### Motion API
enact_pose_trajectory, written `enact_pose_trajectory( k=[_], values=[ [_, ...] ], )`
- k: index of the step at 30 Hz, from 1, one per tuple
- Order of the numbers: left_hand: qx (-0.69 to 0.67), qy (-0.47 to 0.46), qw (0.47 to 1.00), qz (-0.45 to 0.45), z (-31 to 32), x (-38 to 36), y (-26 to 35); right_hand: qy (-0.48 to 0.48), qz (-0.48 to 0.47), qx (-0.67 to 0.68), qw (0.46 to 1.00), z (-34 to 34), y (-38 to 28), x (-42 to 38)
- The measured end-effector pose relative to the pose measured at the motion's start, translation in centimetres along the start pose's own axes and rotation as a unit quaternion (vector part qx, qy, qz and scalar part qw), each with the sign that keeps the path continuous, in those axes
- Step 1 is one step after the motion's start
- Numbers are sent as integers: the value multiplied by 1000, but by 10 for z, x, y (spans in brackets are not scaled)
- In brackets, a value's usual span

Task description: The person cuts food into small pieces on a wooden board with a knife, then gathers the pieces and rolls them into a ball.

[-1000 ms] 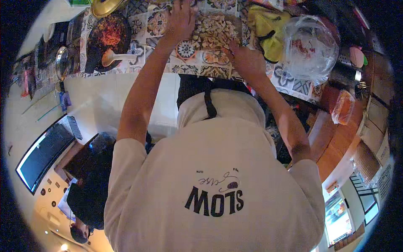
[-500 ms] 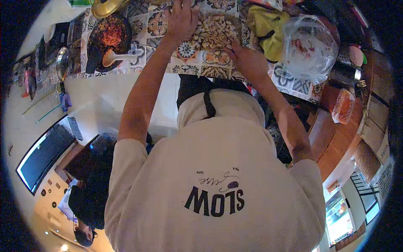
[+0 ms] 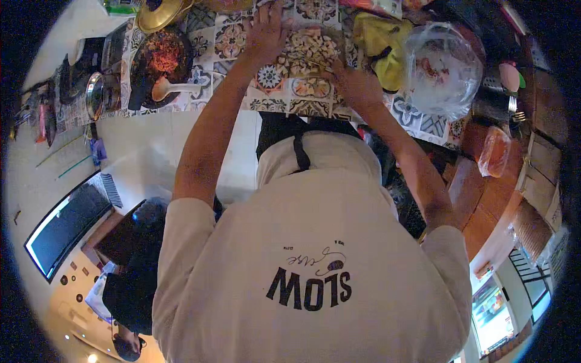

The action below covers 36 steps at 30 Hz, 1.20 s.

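A pile of chopped pale pieces (image 3: 311,51) is spread on the patterned tablecloth (image 3: 269,77). My left hand (image 3: 264,39) lies flat at the left of the pile, its fingers apart and pointing away from me. At the pile's near right edge is my right hand (image 3: 358,88), touching or very close to the pieces. Its fingers are mostly hidden, so what they hold, if anything, does not show. Just right of the pile lies a yellow-green cloth or bag (image 3: 387,51).
At left, a dark pan (image 3: 145,60) holds red food, with a pale spoon (image 3: 175,89) and gold lid (image 3: 158,15) nearby. A plastic-covered bowl (image 3: 442,75) stands right. A wrapped orange package (image 3: 495,151) sits farther right. Another person (image 3: 130,296) is at lower left.
The view has shifted slightly, moving the pan and lid a little rightward in the picture. My left hand stays flat, and my right hand remains by the pile's near edge.
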<state>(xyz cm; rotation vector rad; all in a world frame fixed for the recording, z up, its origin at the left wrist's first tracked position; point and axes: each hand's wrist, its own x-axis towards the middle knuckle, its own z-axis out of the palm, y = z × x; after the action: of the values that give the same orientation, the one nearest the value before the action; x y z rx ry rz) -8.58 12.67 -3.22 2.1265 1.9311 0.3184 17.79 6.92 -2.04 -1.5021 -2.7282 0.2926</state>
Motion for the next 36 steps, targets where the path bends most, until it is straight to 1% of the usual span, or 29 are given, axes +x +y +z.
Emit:
enact_pose_trajectory(
  k=[2,3,4,5,6,7,8,10,12,15,18,19,21,24,25,28,31,33,34,36],
  values=[
    [-198,-32,980,-19,-19,-6,5,-10,11,5,1000,-17,-4,0],
    [-122,64,990,20,-14,-5,2,-18,17,9,1000,-24,-6,0],
    [-45,157,985,58,-5,-3,-3,-9,12,13,1000,-27,-6,-1],
    [34,247,964,94,5,-3,-8,0,7,17,1000,-30,-6,-2],
    [-46,242,963,106,-3,-6,-4,8,3,22,1000,-31,-6,-3],
    [-78,236,963,107,-9,-8,-2,15,-8,21,1000,-32,-6,-4],
    [-105,202,970,85,-14,-13,1,24,-19,21,999,-34,-6,-4],
    [-79,166,982,50,-13,-22,3,34,-41,26,998,-30,-3,-4],
    [-21,161,986,34,-3,-28,4,36,-62,37,997,-14,4,-2],
    [11,141,990,17,1,-32,11,-37,-86,-39,995,-1,15,6],
    [-6,125,992,10,-6,-31,12,-74,-75,-23,994,-17,10,10],
    [-19,124,992,8,-10,-32,15,-61,-74,-24,995,-19,12,13],
    [19,133,991,-11,-9,-33,17,-45,-73,-20,996,-21,12,11],
    [-180,164,970,15,-26,-33,21,20,-78,-4,997,-32,12,12],
    [-245,173,954,23,-29,-34,22,19,-80,-8,997,-35,13,14],
    [-91,182,979,-9,-13,-39,17,26,-92,-16,995,-41,15,19],
    [-7,297,955,24,16,-40,5,50,-118,-20,992,-39,17,16],
    [74,220,972,-25,28,-45,6,66,-129,-19,989,-23,23,15],
    [114,179,976,-49,30,-47,8,59,-132,-25,989,-14,27,18],
    [108,222,969,19,31,-49,7,44,-136,-32,989,-3,31,20]
  ],
)
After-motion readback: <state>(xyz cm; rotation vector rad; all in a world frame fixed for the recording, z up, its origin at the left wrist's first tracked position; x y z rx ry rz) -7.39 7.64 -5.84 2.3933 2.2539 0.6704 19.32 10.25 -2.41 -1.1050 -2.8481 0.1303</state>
